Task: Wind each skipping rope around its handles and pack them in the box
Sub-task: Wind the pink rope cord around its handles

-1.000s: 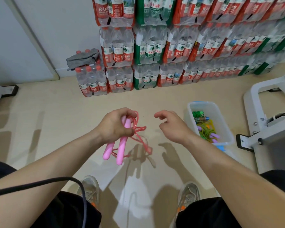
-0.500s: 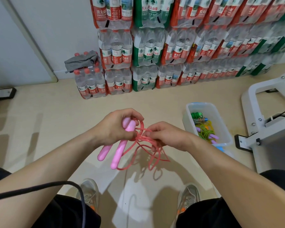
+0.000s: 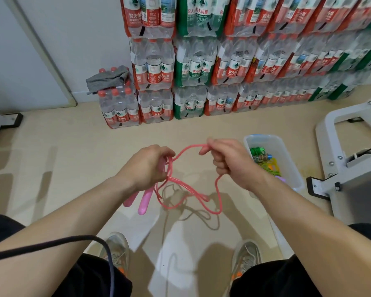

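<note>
Pink and bendy, the skipping rope [image 3: 186, 202] is held in the middle of the frame. Its two smooth, round handles [image 3: 144, 204] are gripped together by the left hand [image 3: 148, 166]. A loop of cord is pinched by the right hand [image 3: 229, 159]. Much cord hangs loose, so the winding looks barely begun. Other ropes [image 3: 266, 161] are already packed in the clear plastic box [image 3: 292, 170] at the right.

Upper ends of pink handles [image 3: 145, 202], unseen within the left hand [image 3: 147, 166]
</note>
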`<act>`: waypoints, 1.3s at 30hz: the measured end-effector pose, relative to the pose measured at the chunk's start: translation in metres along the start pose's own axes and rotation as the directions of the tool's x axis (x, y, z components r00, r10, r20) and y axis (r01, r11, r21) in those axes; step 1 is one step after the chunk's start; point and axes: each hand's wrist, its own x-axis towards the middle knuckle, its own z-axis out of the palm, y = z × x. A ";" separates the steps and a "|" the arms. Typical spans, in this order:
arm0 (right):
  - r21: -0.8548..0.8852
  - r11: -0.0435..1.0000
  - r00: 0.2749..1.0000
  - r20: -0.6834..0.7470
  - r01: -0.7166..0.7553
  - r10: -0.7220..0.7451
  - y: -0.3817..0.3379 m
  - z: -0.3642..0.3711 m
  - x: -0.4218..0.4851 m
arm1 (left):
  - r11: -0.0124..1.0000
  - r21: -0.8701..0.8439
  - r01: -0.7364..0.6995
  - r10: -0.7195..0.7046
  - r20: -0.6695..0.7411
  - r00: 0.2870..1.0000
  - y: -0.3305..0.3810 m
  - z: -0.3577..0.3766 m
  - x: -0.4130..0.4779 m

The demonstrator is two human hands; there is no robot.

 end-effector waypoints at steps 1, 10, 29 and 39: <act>0.053 0.999 1.000 -0.012 0.005 -0.005 -0.005 -0.004 -0.001 | 0.999 0.049 0.024 -0.024 -0.006 1.000 -0.006 0.001 0.000; -0.373 0.915 0.945 -0.326 -0.151 0.023 0.009 -0.031 0.003 | 0.989 -0.043 0.139 -0.145 -0.233 0.962 -0.024 -0.004 0.002; -0.360 0.926 0.992 -0.099 -0.112 0.081 0.016 0.029 -0.004 | 0.921 -0.333 -0.201 0.104 -0.285 0.953 0.032 0.011 -0.015; -0.641 0.756 0.990 -0.050 -0.133 0.133 0.016 0.015 -0.004 | 0.969 -0.176 -0.172 0.135 -0.206 0.969 0.027 0.017 -0.015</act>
